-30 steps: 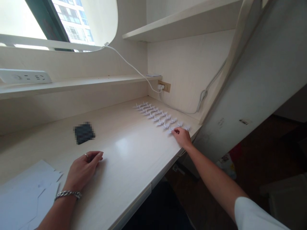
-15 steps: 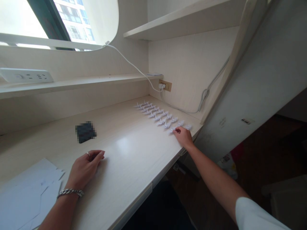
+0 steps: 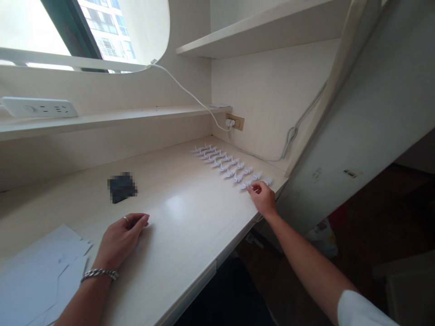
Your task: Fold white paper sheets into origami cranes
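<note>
Small white folded paper cranes stand in two long rows on the desk [image 3: 176,240], running from the back corner to the right front edge. At the near end of the left row, my right hand [image 3: 263,197] has its thumb and forefinger closed at the right side of the last paper crane [image 3: 244,185]. The fingertips partly cover that crane. My left hand [image 3: 120,237] rests on the desk, its fingers curled together and nothing visible in them. It wears a ring and a chain bracelet [image 3: 99,273].
White paper sheets [image 3: 37,276] lie at the left front. A dark, blurred-out object [image 3: 122,187] sits beyond my left hand. Along the back runs a low shelf [image 3: 129,115] bearing a white power strip [image 3: 39,107]. A white cable [image 3: 190,93] drops to a wall socket [image 3: 239,122].
My right hand has shifted slightly to the right, and more of the nearest crane shows beside its fingertips. The left hand has stayed in place.
</note>
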Available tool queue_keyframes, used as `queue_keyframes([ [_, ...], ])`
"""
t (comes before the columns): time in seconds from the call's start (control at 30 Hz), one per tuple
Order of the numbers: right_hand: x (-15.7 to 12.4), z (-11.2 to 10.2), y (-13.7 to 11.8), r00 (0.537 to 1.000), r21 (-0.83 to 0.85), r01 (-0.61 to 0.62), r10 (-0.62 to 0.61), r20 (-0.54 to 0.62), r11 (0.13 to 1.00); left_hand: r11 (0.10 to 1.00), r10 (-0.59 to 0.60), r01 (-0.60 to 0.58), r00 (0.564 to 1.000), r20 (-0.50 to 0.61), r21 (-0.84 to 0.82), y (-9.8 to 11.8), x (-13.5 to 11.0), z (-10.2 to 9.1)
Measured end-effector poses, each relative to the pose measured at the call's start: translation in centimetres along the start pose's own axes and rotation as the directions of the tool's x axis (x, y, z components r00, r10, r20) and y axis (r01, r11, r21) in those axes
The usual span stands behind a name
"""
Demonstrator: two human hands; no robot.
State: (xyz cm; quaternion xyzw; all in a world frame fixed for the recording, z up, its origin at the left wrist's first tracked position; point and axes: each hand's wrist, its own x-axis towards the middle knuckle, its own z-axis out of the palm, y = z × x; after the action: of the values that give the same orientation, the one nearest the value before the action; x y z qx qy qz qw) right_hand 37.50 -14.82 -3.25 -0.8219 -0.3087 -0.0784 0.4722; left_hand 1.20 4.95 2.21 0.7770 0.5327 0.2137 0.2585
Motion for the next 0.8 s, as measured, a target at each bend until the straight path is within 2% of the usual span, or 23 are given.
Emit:
queue_keyframes([
  [0.07,-1.5,0.0,-0.7,0.999,0.049,0.043,-0.044,0.019,0.998,1.0,0.018,-0.018,1.0,-0.003,0.024,0.1,-0.1,0.0],
  [0.17,-3.7,0.4,-2.9,0.973,0.006,0.133,-0.131,0.189,0.991,0.995,0.072,-0.072,0.997,0.006,0.065,0.4,-0.3,0.0],
  [0.23,-4.5,1.3,-4.9,0.919,-0.023,0.211,-0.19,0.346,0.977,0.992,0.098,-0.1,0.995,0.03,0.082,0.6,-0.6,0.0],
  [0.33,-4.9,3.7,-8.3,0.787,0.073,0.301,-0.291,0.545,0.951,0.984,0.106,-0.117,0.991,0.087,0.133,1.4,-1.0,-0.2],
  [0.53,-5.4,10.8,-14.4,0.673,0.157,0.381,-0.39,0.629,0.911,0.966,0.091,-0.133,0.978,0.189,0.223,2.2,-2.6,-0.9],
  [0.67,-6.2,14.8,-17.8,0.624,0.146,0.416,-0.399,0.672,0.898,0.977,0.016,-0.046,0.989,0.145,0.207,0.7,-4.6,-2.0],
  [0.8,-7.0,17.0,-20.0,0.573,0.208,0.412,-0.429,0.698,0.887,0.984,-0.075,0.072,0.997,0.013,0.164,-1.5,-7.3,-3.9],
])
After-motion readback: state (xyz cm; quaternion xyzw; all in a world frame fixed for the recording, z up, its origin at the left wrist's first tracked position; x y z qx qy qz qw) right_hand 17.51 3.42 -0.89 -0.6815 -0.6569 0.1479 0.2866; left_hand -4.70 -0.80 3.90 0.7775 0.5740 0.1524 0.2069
